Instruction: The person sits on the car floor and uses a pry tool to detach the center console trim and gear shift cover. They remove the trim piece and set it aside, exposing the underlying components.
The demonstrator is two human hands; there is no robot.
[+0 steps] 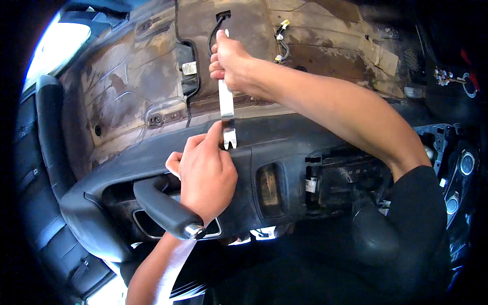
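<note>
A forked bar (226, 103) is clamped in the fingers of the right hand (230, 60). Beside its fork (230, 137), the left hand (207, 173) is placed; whether its fingers are clasped cannot be told.

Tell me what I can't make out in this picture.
Head view, pry bar: part of its grip, hidden by the right hand.
Head view, left hand: its palm, turned away.
Head view, rear seat: its far left, lost in the dark rim.
Head view, shiny bundle: too small to identify.
</note>
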